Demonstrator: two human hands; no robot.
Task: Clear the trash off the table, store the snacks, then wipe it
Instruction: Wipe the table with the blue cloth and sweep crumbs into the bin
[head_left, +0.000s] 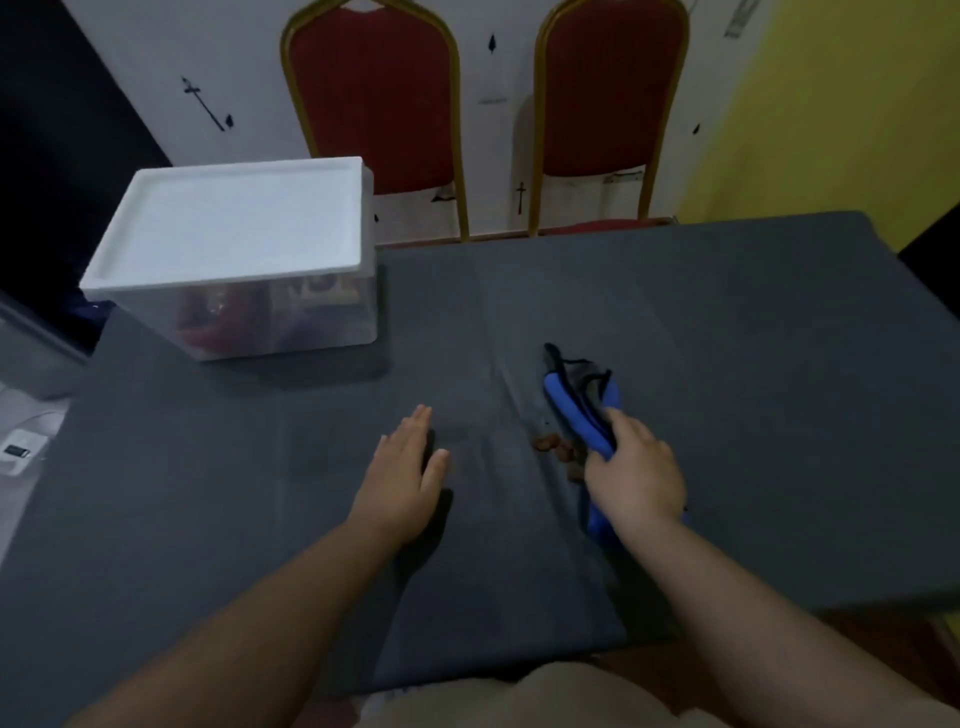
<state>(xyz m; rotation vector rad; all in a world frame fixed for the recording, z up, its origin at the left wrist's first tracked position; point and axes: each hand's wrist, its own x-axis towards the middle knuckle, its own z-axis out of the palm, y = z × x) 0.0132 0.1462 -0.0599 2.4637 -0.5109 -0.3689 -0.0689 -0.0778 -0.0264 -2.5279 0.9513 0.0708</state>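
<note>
Far left of the table (727, 322), a grey bin-like object (31, 358) and a small white device (18, 452) sit at the frame edge, both cut off and hard to identify. On the table's far left corner stands a clear storage box (280, 317) with a white lid (234, 223) on; contents are a blur of red and purple shapes, not readable through the wall. Left hand (402, 480) lies flat on the grey tablecloth near the table's middle, fingers straight and together, holding nothing. Right of it, a few small brown crumbs (553, 447) lie on the table, partly hidden by the right hand (636, 475), so the count is unclear. That hand grips a blue cloth (576, 415), fingers curled round it; the cloth's far end rests on the table, its near end hidden under the wrist. Beyond the table's far edge, two red chairs (379, 98) with gold frames, seats mostly hidden. Whole frame is motion-blurred.
</note>
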